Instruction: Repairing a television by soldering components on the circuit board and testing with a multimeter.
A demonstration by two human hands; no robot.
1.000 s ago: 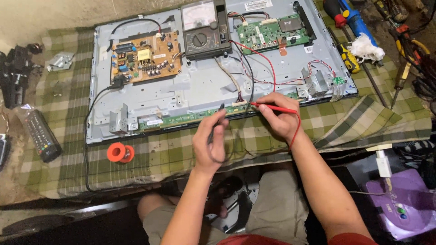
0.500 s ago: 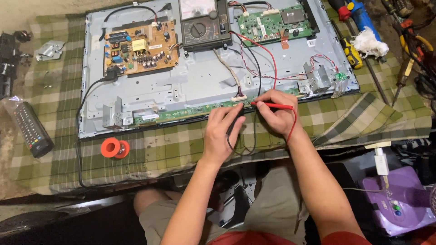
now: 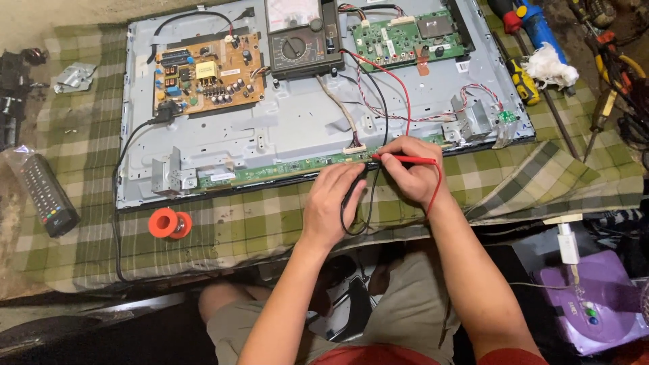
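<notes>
Red probe (image 3: 405,159) pinched in the grip of the right hand (image 3: 409,172), its tip touching the green strip board (image 3: 284,167) along the 6 o'clock edge of an opened television back (image 3: 297,122). The left hand (image 3: 332,206), just beside at 8 o'clock, pinches a black probe (image 3: 351,196) on the same board. A meter (image 3: 302,39) sits at 12 o'clock, on the checked cloth (image 3: 88,135) an orange spool (image 3: 170,224) at 8 o'clock.

Matt metal panel (image 3: 297,128), woven checked cloth (image 3: 257,230)

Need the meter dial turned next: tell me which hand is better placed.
Probably the left hand: it holds only the black probe. The right hand pins the red probe on the strip board. Meter sits ahead.
</notes>
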